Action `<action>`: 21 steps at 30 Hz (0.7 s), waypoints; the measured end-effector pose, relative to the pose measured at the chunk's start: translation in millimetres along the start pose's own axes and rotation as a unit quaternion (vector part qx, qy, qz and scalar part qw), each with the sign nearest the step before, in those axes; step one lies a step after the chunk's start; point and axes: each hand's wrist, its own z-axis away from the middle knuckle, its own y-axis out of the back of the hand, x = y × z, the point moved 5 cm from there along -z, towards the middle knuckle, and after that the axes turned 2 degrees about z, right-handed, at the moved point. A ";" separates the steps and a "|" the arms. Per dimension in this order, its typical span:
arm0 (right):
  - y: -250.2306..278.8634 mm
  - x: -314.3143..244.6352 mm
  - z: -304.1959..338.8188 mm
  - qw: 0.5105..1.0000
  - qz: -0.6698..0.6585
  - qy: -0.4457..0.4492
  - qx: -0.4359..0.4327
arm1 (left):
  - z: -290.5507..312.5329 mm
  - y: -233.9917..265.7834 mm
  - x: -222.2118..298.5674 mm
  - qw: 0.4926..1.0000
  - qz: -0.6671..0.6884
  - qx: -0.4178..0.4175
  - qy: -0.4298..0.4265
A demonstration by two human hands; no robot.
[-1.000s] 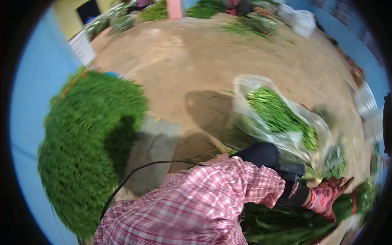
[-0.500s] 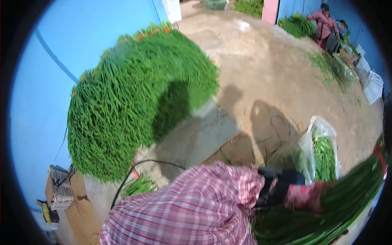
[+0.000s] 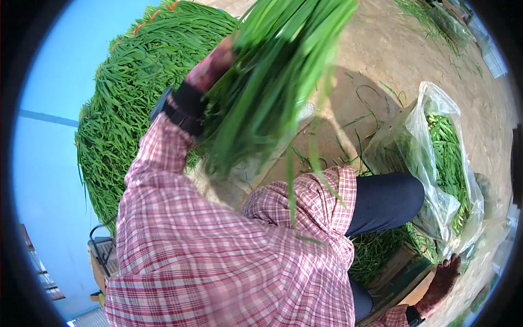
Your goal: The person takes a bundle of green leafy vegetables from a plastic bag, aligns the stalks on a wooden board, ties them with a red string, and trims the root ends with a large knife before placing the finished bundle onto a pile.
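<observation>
My left hand (image 3: 224,54) is raised at the upper middle and closed around a large bunch of garlic chives (image 3: 272,82). Long flat green leaves hang from the grip, blurred by motion, and hide most of the fingers. Behind that hand lies a big heap of similar bunches (image 3: 136,82), several tied with orange-red bands, against the blue wall. At the lower right, my right hand (image 3: 442,283) has its fingers apart and holds nothing. It is close to the lower end of a clear plastic bag (image 3: 419,147) with green leaves (image 3: 449,158) inside.
Loose leaves (image 3: 381,253) lie beside my dark-trousered leg (image 3: 387,201), next to a wooden edge (image 3: 403,280). A dark curved handle or tube (image 3: 98,248) stands at the lower left by the blue wall (image 3: 46,158). Stray leaves are scattered on the brown floor (image 3: 376,60).
My left hand has swung the bunch from the lower right up to the upper middle, in front of the heap. The view has shifted, and my right hand now shows at the lower right.
</observation>
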 end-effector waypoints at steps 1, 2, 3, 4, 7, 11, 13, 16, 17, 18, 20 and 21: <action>5.2 8.4 -3.8 1.000 0.000 -0.002 0.001 | 7.0 13.9 -18.3 0.999 -0.019 0.002 0.028; 5.0 18.0 -8.1 0.999 -0.011 -0.023 -0.031 | 17.2 25.1 -39.8 0.998 -0.035 -0.001 0.058; 3.7 24.2 -11.4 0.997 -0.021 -0.045 -0.064 | 27.6 26.6 -56.6 0.992 -0.116 -0.049 -0.008; 4.2 29.6 -17.4 0.994 -0.083 -0.045 -0.048 | 37.8 33.7 -80.1 0.984 -0.168 -0.062 0.003; -2.3 37.3 -28.2 0.992 -0.005 -0.070 -0.100 | 77.9 45.1 -159.7 0.993 -0.031 -0.060 0.097; 4.1 41.0 -37.3 0.991 0.044 -0.113 -0.054 | 126.6 56.9 -244.2 0.953 -0.162 -0.028 0.253; 11.5 41.3 -38.4 0.990 0.044 -0.131 0.004 | 144.0 62.7 -267.7 0.918 -0.232 -0.027 0.320; -1.5 41.9 -36.4 0.985 0.009 -0.138 -0.107 | 161.6 75.3 -275.5 0.912 -0.239 -0.018 0.332; -3.0 42.9 -36.1 0.985 0.010 -0.137 -0.105 | 163.9 79.9 -278.0 0.907 -0.235 -0.017 0.348; 0.2 46.0 -35.5 0.985 0.062 -0.153 -0.052 | 164.0 86.0 -278.3 0.906 -0.250 -0.017 0.341; 0.4 51.3 -34.0 0.981 0.096 -0.170 0.018 | 155.9 96.1 -283.7 0.901 -0.294 -0.022 0.318; -4.4 52.2 -33.7 0.980 0.121 -0.157 0.007 | 152.3 100.6 -292.9 0.889 -0.297 -0.025 0.348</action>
